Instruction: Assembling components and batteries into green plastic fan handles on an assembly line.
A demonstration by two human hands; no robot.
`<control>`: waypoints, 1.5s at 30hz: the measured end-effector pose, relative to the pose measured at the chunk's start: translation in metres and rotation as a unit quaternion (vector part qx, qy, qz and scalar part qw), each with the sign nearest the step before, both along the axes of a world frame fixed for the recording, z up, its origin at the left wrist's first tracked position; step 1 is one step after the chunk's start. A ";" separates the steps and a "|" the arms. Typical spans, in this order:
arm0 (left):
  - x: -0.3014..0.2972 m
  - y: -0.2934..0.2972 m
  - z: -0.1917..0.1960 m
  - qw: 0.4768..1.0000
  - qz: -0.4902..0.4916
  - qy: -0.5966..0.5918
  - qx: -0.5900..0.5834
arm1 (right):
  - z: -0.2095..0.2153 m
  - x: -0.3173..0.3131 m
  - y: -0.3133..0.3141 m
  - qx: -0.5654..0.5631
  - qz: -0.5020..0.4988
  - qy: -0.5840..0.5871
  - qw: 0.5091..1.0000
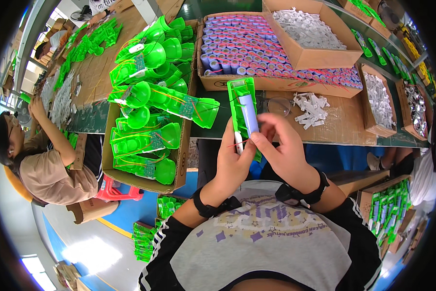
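Note:
A green plastic housing (237, 109) stands tilted upright in front of me, with a lilac cylindrical battery cell (248, 114) lying in its channel. My left hand (231, 162) is closed around the housing's lower left side, near a white switch-like part (238, 140) and a thin red wire. My right hand (282, 148) is at the lower right side, thumb against the cell's lower end and fingers curled beside it. Whether those fingers also grip the housing's far side is hidden.
A carton (186, 167) of green housings with circuit boards and wires stands left. Behind is a wide box (285, 83) of lilac cells, a box of white parts (319, 58) resting on it. Loose white pieces (311, 109) lie on the table. Another person (53, 165) works at far left.

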State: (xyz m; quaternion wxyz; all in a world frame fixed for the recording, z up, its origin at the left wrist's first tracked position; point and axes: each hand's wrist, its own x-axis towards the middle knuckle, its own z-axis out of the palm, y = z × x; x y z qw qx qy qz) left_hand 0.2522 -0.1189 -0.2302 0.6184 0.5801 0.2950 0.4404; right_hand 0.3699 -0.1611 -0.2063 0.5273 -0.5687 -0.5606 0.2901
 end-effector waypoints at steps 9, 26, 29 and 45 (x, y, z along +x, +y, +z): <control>0.012 -0.011 0.005 0.996 -0.067 -0.043 -0.043 | 0.011 0.026 0.007 -0.126 0.139 0.288 0.939; 0.039 -0.011 -0.028 0.996 -0.077 0.042 0.002 | -0.019 0.054 -0.007 -0.098 0.054 0.148 0.983; 0.037 -0.009 -0.021 0.980 -0.156 -0.050 -0.110 | -0.014 0.075 -0.011 -0.098 -0.006 0.065 0.993; 0.037 -0.001 -0.027 0.967 -0.212 0.020 -0.140 | -0.043 0.134 0.001 -0.092 -0.179 0.090 0.975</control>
